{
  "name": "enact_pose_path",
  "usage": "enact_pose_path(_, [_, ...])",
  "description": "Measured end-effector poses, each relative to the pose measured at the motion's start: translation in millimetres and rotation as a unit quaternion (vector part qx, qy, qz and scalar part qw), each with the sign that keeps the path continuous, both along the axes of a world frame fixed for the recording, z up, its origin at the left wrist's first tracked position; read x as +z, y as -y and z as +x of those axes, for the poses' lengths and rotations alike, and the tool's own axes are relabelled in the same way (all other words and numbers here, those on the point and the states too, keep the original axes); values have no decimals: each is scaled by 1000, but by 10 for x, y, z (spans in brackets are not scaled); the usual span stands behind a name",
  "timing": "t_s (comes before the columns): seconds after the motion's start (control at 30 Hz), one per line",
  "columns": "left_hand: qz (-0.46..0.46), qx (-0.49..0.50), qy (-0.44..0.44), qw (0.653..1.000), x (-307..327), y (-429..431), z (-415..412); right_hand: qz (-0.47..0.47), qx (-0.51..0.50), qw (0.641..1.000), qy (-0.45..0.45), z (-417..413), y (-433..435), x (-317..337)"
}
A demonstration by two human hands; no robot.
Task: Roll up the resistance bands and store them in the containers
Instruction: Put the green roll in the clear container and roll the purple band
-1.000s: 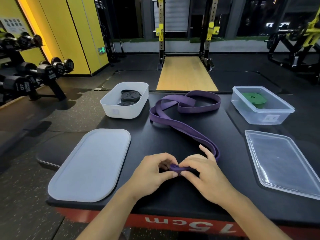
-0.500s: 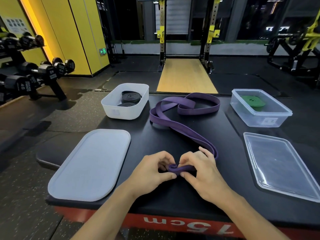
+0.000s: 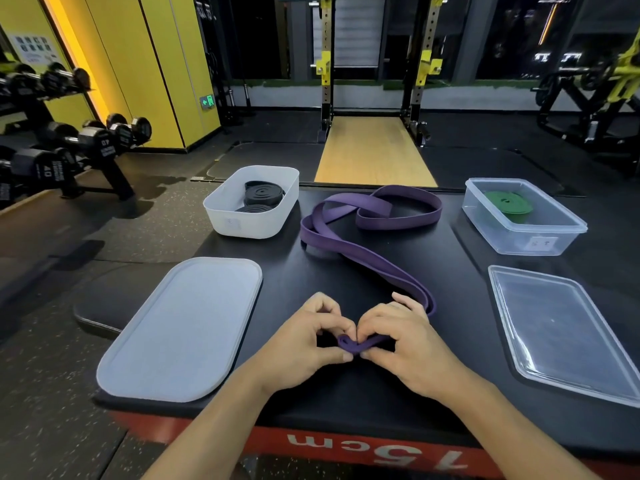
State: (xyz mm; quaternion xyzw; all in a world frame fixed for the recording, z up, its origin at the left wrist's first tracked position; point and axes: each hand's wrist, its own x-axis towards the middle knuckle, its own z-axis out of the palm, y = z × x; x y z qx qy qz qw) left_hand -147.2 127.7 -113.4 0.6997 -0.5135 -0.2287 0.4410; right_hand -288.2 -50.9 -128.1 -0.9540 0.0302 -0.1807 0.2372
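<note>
Purple band (image 3: 367,254): matt, smooth, rubbery look. Black rolls (image 3: 263,195) in far-left white tub (image 3: 249,223): same matt rubber look; tub is opaque plastic with a dull finish. Green roll (image 3: 507,202) in far-right clear box (image 3: 526,242): matt; box is transparent, glossy plastic. Near-left frosted lid (image 3: 183,327): matt plastic. Near-right clear lid (image 3: 561,334): glossy plastic, shows reflections. Table top (image 3: 346,393): black, matt. Floor (image 3: 52,375) at left: speckled, rough. Far platform (image 3: 374,150): smooth pale wood.
</note>
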Motion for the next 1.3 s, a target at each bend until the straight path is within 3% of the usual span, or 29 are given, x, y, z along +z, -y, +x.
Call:
enact_pose_path(0.23, [-5, -9, -22, 1000, 8, -11, 48, 48, 48, 995, -76, 70, 41, 219])
enact_pose_path(0.47, [-4, 9, -126, 992, 33, -38, 48, 13, 22, 1000, -8, 54, 33, 35])
enact_pose_path(0.67, [-5, 9, -72, 997, 13, -31, 12, 64, -69, 995, 18, 33, -33, 33])
enact_pose_path(1.1, [-63, 65, -117, 989, -39, 71, -17, -59, -58, 996, 40, 87, -139, -24])
enact_pose_path(1.3, [-24, 73, -124, 989, -7, 66, 81, -54, -51, 996, 40, 178, -194, -44])
